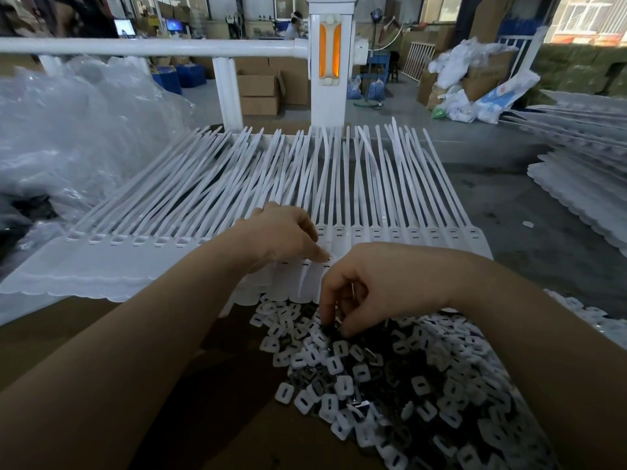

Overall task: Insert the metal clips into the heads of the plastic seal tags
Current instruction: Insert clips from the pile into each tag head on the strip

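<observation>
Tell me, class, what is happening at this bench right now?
A person is fitting clips into seal tags. The left hand rests on the row of white tags, fingertips at a tag head. The right hand reaches into the clip pile, fingers curled to pick some up. Clear plastic bags lie to the left.

A white metal railing (149, 47) crosses the far edge of the work area, joined to a white post (330, 62) with an orange reflector (329, 54) set in its face. Crumpled clear plastic sheeting (78, 130) lies heaped at the left. Beyond the railing, brown cardboard boxes (259, 93) are stacked on the grey concrete floor (509, 212), with blue crates (185, 78) to their left. White sacks (475, 93) are piled at the right.
</observation>
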`<state>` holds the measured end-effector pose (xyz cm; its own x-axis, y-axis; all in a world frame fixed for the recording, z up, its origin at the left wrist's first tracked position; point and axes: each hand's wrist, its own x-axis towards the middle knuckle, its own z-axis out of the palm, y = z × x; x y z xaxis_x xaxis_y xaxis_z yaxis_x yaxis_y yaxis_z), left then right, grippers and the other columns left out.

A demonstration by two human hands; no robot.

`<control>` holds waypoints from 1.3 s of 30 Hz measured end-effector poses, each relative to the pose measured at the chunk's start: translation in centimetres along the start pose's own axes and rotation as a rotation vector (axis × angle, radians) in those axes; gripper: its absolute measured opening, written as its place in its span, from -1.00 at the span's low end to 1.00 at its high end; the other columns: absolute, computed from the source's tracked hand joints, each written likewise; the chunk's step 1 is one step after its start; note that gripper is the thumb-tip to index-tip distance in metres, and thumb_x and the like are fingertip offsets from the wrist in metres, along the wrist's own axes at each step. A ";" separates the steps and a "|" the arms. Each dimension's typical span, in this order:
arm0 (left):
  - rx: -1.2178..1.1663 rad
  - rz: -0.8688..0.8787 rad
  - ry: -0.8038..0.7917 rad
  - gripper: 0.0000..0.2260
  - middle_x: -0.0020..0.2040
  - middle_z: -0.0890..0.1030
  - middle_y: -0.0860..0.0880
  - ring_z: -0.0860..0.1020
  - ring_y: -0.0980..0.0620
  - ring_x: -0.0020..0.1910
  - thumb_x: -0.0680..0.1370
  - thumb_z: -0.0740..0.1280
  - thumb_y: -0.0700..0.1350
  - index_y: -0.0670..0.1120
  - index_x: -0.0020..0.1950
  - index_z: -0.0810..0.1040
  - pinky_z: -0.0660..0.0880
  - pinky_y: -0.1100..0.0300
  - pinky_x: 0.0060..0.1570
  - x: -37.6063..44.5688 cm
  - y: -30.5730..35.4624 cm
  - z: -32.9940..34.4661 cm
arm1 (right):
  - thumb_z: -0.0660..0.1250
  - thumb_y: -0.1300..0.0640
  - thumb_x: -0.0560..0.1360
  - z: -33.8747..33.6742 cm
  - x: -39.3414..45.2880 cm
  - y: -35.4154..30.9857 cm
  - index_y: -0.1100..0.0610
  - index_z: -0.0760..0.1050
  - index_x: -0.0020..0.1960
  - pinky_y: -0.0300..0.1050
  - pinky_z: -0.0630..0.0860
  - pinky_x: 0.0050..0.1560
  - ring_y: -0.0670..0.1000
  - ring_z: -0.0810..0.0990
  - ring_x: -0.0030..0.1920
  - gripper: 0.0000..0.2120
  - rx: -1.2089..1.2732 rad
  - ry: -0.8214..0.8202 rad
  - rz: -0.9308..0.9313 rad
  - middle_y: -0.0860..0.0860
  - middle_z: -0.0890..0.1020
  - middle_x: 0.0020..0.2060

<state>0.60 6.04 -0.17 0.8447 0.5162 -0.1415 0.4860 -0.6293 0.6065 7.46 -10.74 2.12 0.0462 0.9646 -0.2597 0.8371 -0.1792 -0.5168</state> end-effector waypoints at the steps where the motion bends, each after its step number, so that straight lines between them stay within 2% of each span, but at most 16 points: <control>1: -0.009 0.001 -0.003 -0.72 0.19 0.46 -0.06 0.43 -0.16 0.23 0.30 0.58 0.12 0.12 -0.10 0.59 0.41 -0.18 0.27 0.0 -0.1 0.0 | 0.50 0.08 0.42 0.1 0.0 0.0 -0.14 0.63 -0.07 -0.45 0.43 -0.28 -0.26 0.55 -0.31 -0.84 -0.009 0.003 0.003 -0.18 0.60 -0.32; 3: -0.015 0.002 -0.008 -0.72 0.18 0.47 -0.05 0.43 -0.15 0.22 0.30 0.58 0.13 0.12 -0.10 0.59 0.42 -0.17 0.27 0.0 -0.2 0.0 | 0.50 0.07 0.42 0.2 0.0 -0.1 -0.13 0.64 -0.08 -0.45 0.44 -0.26 -0.25 0.55 -0.28 -0.87 -0.020 0.013 0.002 -0.19 0.61 -0.28; 6: -0.033 0.005 -0.017 -0.73 0.14 0.49 -0.04 0.46 -0.12 0.18 0.31 0.58 0.12 0.10 -0.11 0.59 0.45 -0.15 0.23 -0.1 -0.2 0.0 | 0.48 0.07 0.44 0.3 0.1 0.0 -0.11 0.65 -0.08 -0.49 0.43 -0.21 -0.31 0.57 -0.23 -0.90 -0.006 0.012 0.003 -0.34 0.60 -0.26; 9: -0.099 0.033 -0.004 -0.81 -0.04 0.58 -0.02 0.53 -0.03 0.01 0.38 0.55 0.05 0.05 -0.12 0.61 0.52 0.03 0.03 0.0 -0.4 0.1 | 0.46 0.06 0.45 0.2 0.0 0.1 -0.09 0.66 -0.09 -0.51 0.43 -0.18 -0.35 0.58 -0.22 -0.93 0.015 0.058 0.001 -0.35 0.63 -0.25; 11: -0.148 0.108 0.054 -0.91 -0.16 0.61 0.01 0.57 0.02 -0.12 0.46 0.50 -0.04 0.02 -0.13 0.62 0.51 0.13 -0.15 0.0 -0.1 0.2 | 0.47 0.07 0.44 -0.1 -0.1 0.6 -0.06 0.66 -0.12 -0.41 0.52 -0.14 -0.30 0.61 -0.20 -0.96 0.072 0.162 0.011 -0.29 0.66 -0.22; 14: -0.250 0.244 0.127 -0.94 -0.18 0.66 0.06 0.60 0.18 -0.20 0.51 0.46 -0.09 0.06 -0.14 0.63 0.52 0.21 -0.15 -0.1 0.4 0.1 | 0.50 0.09 0.40 -0.4 -0.2 1.6 -0.03 0.68 -0.17 -0.13 0.62 -0.05 -0.21 0.66 -0.20 -0.97 0.246 0.437 0.119 -0.21 0.69 -0.24; 15: -0.277 0.261 0.111 -0.96 -0.21 0.67 0.08 0.57 0.25 -0.28 0.52 0.44 -0.07 0.06 -0.13 0.64 0.49 0.25 -0.20 -0.2 0.6 0.0 | 0.51 0.08 0.40 -0.5 -0.2 2.0 -0.02 0.68 -0.19 -0.09 0.63 -0.07 -0.19 0.66 -0.22 -0.97 0.274 0.531 0.173 -0.19 0.69 -0.25; 17: -0.299 0.242 0.031 -0.95 -0.28 0.67 0.10 0.51 0.26 -0.41 0.54 0.41 -0.04 0.03 -0.09 0.65 0.42 0.29 -0.32 -0.4 0.8 0.0 | 0.50 0.09 0.40 -0.5 0.0 2.7 -0.04 0.67 -0.22 -0.12 0.61 -0.20 -0.20 0.64 -0.29 -0.95 0.314 0.676 0.258 -0.17 0.69 -0.30; 20: -0.406 0.149 -0.127 -0.84 -0.29 0.67 0.06 0.49 0.21 -0.44 0.56 0.38 0.00 -0.07 -0.09 0.66 0.38 0.33 -0.44 -0.7 1.0 0.0 | 0.48 0.13 0.42 -0.4 0.1 3.1 -0.06 0.66 -0.25 -0.31 0.46 -0.40 -0.25 0.58 -0.38 -0.89 0.365 0.813 0.279 -0.20 0.66 -0.37; 22: -0.511 0.110 -0.198 -0.78 -0.27 0.68 0.01 0.50 0.17 -0.42 0.56 0.38 0.02 -0.12 -0.09 0.67 0.39 0.34 -0.44 -0.9 1.2 -0.1 | 0.47 0.14 0.42 -0.6 0.1 2.9 -0.06 0.65 -0.26 -0.39 0.41 -0.48 -0.25 0.55 -0.42 -0.87 0.375 0.870 0.252 -0.22 0.64 -0.40; 27: -0.613 0.086 -0.232 -0.78 -0.25 0.68 -0.03 0.51 0.15 -0.41 0.52 0.42 0.01 -0.15 -0.09 0.68 0.39 0.34 -0.42 -1.0 1.7 0.0 | 0.48 0.13 0.41 -0.7 0.2 2.4 -0.05 0.66 -0.25 -0.39 0.32 -0.55 -0.23 0.46 -0.56 -0.90 0.339 0.892 0.212 -0.12 0.65 -0.41; 32: -0.659 0.086 -0.225 -0.90 -0.24 0.68 -0.03 0.50 0.16 -0.41 0.52 0.43 -0.13 -0.16 -0.05 0.66 0.38 0.31 -0.36 -0.9 1.5 0.1 | 0.53 0.15 0.37 -1.0 0.0 2.2 -0.05 0.66 -0.25 -0.45 0.41 -0.43 -0.24 0.59 -0.40 -0.88 0.400 0.842 0.190 -0.18 0.68 -0.36; 36: -0.631 0.098 -0.181 -0.93 -0.23 0.69 -0.04 0.51 0.16 -0.41 0.51 0.43 -0.18 -0.16 -0.05 0.67 0.38 0.29 -0.35 -0.8 1.4 0.1 | 0.48 0.20 0.41 -1.1 -0.1 2.4 -0.11 0.64 -0.25 -0.45 0.41 -0.46 -0.27 0.60 -0.36 -0.80 0.427 0.829 0.210 -0.25 0.66 -0.36; 39: -0.587 0.115 -0.137 -0.96 -0.23 0.71 -0.05 0.52 0.16 -0.41 0.51 0.43 -0.19 -0.13 -0.10 0.68 0.39 0.28 -0.35 -0.8 1.5 0.0 | 0.44 0.20 0.43 -1.1 -0.2 2.6 -0.11 0.62 -0.27 -0.40 0.45 -0.45 -0.20 0.61 -0.34 -0.79 0.421 0.849 0.261 -0.18 0.67 -0.36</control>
<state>0.62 4.70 0.84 0.9244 0.3603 -0.1251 0.2184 -0.2313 0.9481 10.26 -11.20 1.73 0.7163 0.6739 0.1810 0.4902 -0.3014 -0.8178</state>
